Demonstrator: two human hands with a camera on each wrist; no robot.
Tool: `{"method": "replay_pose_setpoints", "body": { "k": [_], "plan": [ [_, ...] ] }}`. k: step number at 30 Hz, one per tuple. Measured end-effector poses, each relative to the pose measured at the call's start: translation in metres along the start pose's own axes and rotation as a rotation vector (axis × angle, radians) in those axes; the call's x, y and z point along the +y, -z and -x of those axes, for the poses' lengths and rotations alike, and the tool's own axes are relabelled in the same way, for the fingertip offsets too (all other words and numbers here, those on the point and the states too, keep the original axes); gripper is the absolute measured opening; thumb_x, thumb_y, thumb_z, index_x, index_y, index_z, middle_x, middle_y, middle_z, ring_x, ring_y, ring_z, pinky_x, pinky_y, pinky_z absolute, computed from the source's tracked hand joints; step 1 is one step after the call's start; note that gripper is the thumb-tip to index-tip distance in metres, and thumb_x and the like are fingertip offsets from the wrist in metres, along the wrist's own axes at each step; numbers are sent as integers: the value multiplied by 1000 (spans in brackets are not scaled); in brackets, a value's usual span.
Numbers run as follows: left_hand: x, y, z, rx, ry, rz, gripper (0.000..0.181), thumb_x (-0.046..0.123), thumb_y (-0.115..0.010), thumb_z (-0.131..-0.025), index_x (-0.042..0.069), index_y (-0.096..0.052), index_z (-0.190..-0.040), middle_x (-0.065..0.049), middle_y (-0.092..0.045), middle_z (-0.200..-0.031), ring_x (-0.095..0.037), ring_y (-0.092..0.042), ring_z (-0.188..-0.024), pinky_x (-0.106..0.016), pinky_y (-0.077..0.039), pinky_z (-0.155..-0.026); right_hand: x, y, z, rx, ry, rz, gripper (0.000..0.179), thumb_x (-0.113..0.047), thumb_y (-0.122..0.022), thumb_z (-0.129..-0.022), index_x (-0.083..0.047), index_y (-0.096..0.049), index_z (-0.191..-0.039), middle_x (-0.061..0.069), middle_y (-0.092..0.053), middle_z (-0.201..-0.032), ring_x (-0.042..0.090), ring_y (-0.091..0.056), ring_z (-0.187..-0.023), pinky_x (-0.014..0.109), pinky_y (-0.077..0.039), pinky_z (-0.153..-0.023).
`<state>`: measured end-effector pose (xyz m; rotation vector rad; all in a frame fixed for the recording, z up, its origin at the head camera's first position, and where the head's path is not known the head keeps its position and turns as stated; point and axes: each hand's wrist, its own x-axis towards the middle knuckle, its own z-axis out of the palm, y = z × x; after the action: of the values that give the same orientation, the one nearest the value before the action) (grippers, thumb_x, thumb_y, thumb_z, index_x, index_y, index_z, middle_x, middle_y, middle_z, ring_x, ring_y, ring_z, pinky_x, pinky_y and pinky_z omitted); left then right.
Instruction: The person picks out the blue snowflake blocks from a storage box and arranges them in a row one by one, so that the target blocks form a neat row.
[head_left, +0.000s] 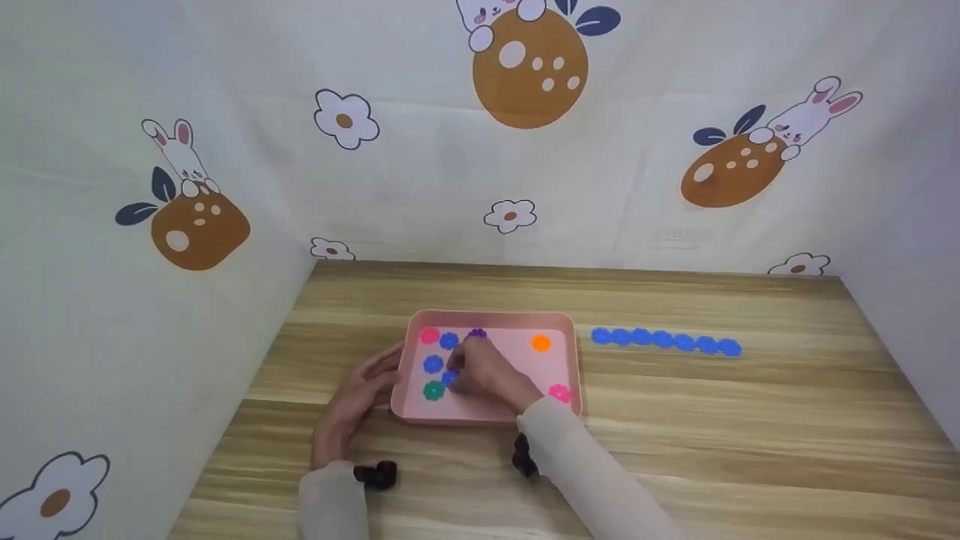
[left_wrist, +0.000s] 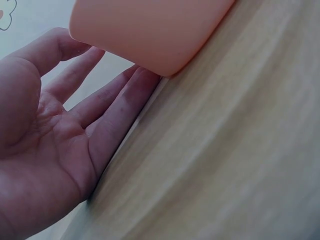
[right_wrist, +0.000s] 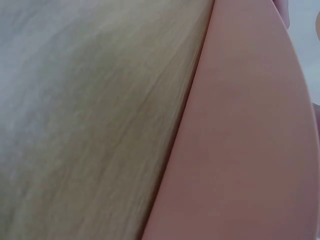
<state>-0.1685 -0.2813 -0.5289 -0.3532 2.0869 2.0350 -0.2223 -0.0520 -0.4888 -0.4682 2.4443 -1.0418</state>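
Note:
A pink tray (head_left: 491, 319) lies on the wooden table (head_left: 712, 420). Inside it are flower-shaped pieces: two pink (head_left: 429, 335), an orange (head_left: 541, 343), a purple (head_left: 477, 333), a green (head_left: 433, 390) and three blue (head_left: 433, 364). My right hand (head_left: 459, 373) reaches into the tray, its fingers curled down onto one blue piece (head_left: 448, 379), which they partly hide. My left hand (head_left: 360, 401) rests flat against the tray's left wall, fingers straight. In the left wrist view the open palm (left_wrist: 75, 115) lies beside the tray's corner (left_wrist: 150, 35). The right wrist view shows only the tray wall (right_wrist: 250, 150) and the table.
A row of several blue flower pieces (head_left: 664, 340) lies on the table right of the tray. Printed fabric walls (head_left: 480, 165) close in the table at the back and both sides. Black wrist mounts (head_left: 375, 474) sit on both sleeves.

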Motion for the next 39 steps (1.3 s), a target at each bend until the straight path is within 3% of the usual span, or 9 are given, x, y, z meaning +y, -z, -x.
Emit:
{"method": "replay_pose_setpoints", "body": {
  "k": [15, 23, 39],
  "plan": [
    [-1, 1, 1, -19, -16, 4, 53, 16, -69, -93, 26, -55, -144, -8, -58, -146, -24, -69, -115, -36, -59, -94, -1, -3, -4, -37, 13, 75, 26, -9, -77, -85, -8, -73, -111, 4, -69, -100, 17, -61, -90, 34, -59, -92],
    [0, 2, 0, -25, 5, -9, 52, 22, -68, -95, 31, -53, -144, -4, -57, -147, -23, -68, -117, -36, -57, -98, 2, 2, -2, -54, 18, 64, 29, -11, -76, -88, -12, -74, -117, 2, -70, -109, 17, -61, -97, 38, -58, -98],
    [2, 1, 1, -31, -2, -8, 54, 21, -68, -94, 30, -53, -145, -6, -55, -150, -23, -65, -122, -36, -55, -100, -4, 0, 1, -61, -1, 117, 32, -12, -77, -86, -13, -68, -117, 1, -66, -103, 17, -60, -94, 38, -57, -97]
  ]
}}
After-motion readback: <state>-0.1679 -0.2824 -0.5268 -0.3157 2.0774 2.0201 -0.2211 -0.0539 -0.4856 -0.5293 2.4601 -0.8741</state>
